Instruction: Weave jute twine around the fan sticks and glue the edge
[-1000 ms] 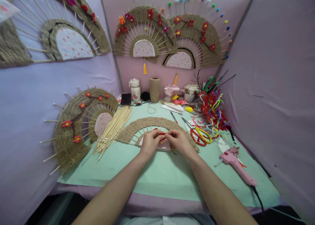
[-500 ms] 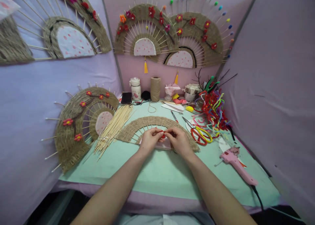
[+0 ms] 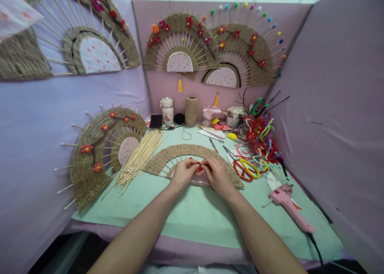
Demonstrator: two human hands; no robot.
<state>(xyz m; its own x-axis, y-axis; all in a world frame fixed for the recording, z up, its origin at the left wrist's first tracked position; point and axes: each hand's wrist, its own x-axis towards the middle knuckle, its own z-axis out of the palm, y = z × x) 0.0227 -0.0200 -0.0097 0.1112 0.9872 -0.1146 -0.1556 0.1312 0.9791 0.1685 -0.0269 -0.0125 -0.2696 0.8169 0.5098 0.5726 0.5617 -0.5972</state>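
Note:
Both hands meet over a woven twine fan (image 3: 168, 154) that lies on the green cloth. My left hand (image 3: 184, 173) pinches one side of a small red pipe cleaner (image 3: 199, 168), bent into a compact shape. From the other side, the fingertips of my right hand (image 3: 218, 175) pinch the same piece. Fingers cover much of it, so its exact form is hard to make out. Beneath the hands, the fan's pale pink centre (image 3: 200, 180) is partly hidden. Red and yellow-handled scissors (image 3: 246, 169) lie to the right of my right hand.
A pink glue gun (image 3: 291, 208) lies at right, its cord over the front edge. Bamboo sticks (image 3: 139, 158) are piled at left beside a finished fan (image 3: 87, 166). Tangled pipe cleaners (image 3: 261, 134), a twine spool (image 3: 191, 111) and a white jar (image 3: 167, 111) stand behind.
The view has tilted up slightly, so everything sits a little lower in the picture. Both hands keep their pinch on the red pipe cleaner, with small finger shifts.

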